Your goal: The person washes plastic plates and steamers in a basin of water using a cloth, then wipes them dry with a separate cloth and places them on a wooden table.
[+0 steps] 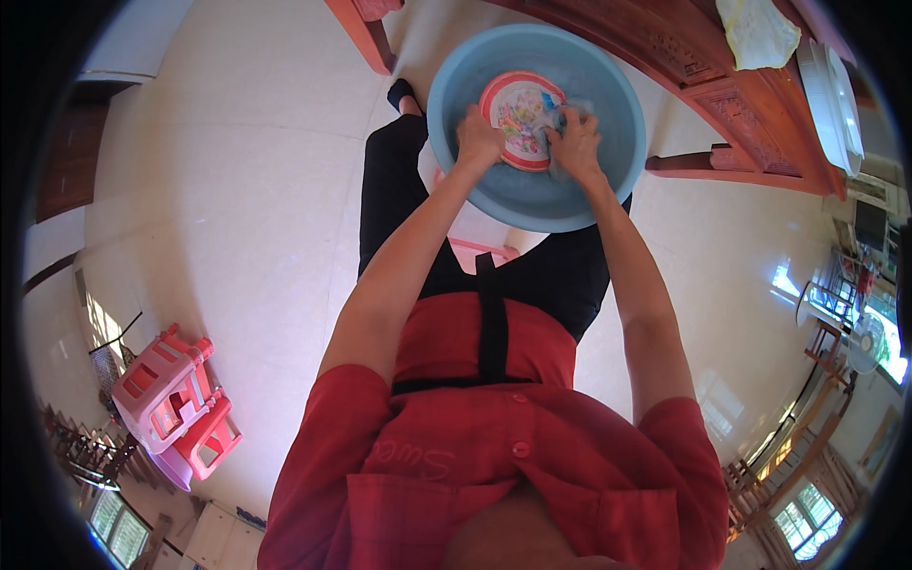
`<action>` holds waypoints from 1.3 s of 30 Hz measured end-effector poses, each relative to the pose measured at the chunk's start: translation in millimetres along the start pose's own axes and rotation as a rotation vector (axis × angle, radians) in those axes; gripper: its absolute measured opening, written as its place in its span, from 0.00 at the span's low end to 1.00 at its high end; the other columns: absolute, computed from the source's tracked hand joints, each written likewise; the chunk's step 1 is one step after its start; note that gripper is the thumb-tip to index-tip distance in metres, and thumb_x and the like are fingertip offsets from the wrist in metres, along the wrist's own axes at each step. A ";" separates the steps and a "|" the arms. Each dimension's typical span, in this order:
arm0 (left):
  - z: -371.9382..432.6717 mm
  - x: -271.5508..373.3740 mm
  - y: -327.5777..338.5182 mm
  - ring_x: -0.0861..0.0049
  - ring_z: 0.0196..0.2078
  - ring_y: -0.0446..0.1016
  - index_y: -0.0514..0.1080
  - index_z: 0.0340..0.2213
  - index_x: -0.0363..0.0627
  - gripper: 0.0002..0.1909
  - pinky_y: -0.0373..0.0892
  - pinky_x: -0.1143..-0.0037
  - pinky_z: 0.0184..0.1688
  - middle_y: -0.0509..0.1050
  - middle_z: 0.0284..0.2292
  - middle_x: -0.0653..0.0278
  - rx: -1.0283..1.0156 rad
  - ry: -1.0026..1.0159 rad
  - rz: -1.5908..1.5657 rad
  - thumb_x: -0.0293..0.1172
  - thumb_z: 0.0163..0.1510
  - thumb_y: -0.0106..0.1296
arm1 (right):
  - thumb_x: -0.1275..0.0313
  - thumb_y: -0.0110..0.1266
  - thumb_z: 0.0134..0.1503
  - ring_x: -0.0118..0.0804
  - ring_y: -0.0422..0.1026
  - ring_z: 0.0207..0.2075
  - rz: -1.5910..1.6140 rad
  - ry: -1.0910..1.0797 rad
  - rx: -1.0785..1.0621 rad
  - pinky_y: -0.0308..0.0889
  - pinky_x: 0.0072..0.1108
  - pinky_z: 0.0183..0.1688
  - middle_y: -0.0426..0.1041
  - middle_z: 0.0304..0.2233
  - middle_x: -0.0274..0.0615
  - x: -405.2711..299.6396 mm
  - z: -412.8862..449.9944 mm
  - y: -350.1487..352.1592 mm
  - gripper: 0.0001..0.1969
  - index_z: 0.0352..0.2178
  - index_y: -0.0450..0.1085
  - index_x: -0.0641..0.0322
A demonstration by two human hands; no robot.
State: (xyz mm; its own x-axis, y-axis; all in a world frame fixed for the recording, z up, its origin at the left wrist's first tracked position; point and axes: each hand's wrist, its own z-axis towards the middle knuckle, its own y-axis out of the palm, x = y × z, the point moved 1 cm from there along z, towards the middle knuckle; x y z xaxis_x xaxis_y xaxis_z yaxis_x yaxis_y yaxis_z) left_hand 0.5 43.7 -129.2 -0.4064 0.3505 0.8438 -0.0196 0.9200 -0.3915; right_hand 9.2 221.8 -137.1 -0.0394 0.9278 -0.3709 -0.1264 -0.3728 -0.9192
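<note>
A large blue plastic basin point(627, 142) stands in front of me with water in it. Inside, a round item with a red-and-white rim and a colourful printed face point(524, 153), perhaps a plate or lid, is held tilted. My left hand point(481, 137) grips its left edge. On its right side my right hand point(576, 142) presses a pale, translucent, crumpled cloth or mesh point(559, 160) against the printed face. The fingers of both hands are partly hidden by the item and the mesh.
A carved reddish wooden table point(741, 114) curves behind the basin, bearing a pale yellow cloth point(759, 35) and white trays or plates point(830, 107). Pink plastic stools point(167, 392) stand on the tiled floor at left. A fan point(866, 342) is far right.
</note>
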 end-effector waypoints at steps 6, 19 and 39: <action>-43.5 33.9 -11.6 0.47 0.42 0.64 0.59 0.43 0.43 0.28 0.63 0.64 0.43 0.64 0.38 0.46 0.023 0.465 0.025 0.21 0.35 0.52 | 0.67 0.54 0.44 0.52 0.61 0.45 0.219 0.199 0.004 0.58 0.37 0.44 0.63 0.40 0.53 22.3 6.9 -8.0 0.20 0.41 0.61 0.55; -43.5 74.1 -37.2 0.62 0.37 0.66 0.69 0.24 0.43 0.09 0.60 0.63 0.43 0.68 0.31 0.59 0.046 1.295 0.607 0.35 0.41 0.52 | 0.67 0.54 0.46 0.45 0.68 0.40 0.817 0.527 -0.032 0.62 0.27 0.44 0.69 0.38 0.52 41.1 26.0 -10.4 0.25 0.45 0.60 0.66; -11.6 28.5 14.3 0.54 0.39 0.68 0.60 0.47 0.45 0.21 0.68 0.58 0.35 0.65 0.42 0.48 -0.193 -0.364 -0.125 0.23 0.49 0.33 | 0.69 0.51 0.47 0.49 0.63 0.40 0.068 0.071 0.078 0.61 0.35 0.40 0.65 0.41 0.45 -11.0 4.8 -21.1 0.18 0.40 0.61 0.59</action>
State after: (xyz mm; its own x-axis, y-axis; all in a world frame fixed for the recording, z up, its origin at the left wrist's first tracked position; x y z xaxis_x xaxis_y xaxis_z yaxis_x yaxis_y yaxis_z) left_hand -0.8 68.9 -106.5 -0.7083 0.1811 0.6823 0.0679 0.9795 -0.1895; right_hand 7.6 219.5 -113.0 0.0192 0.8964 -0.4428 -0.2030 -0.4301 -0.8796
